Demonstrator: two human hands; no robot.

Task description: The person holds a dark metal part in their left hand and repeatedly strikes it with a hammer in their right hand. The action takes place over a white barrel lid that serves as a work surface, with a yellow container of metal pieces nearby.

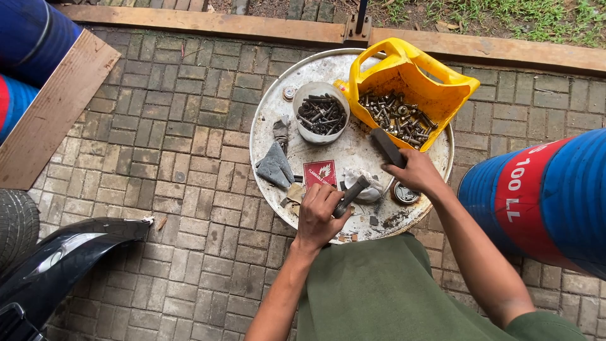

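Left hand [320,215] grip clamps grey bolt [351,196]; right hand [415,172] grip clamps dark tool [387,147] over drum top [353,155].

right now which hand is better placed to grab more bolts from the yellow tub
Right hand: it sits just beside the yellow tub, though it grips a dark tool. The left hand is farther and holds a bolt.

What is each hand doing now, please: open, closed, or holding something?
Left hand: closed around a large grey bolt.
Right hand: closed on a dark flat tool; what kind cannot be told.
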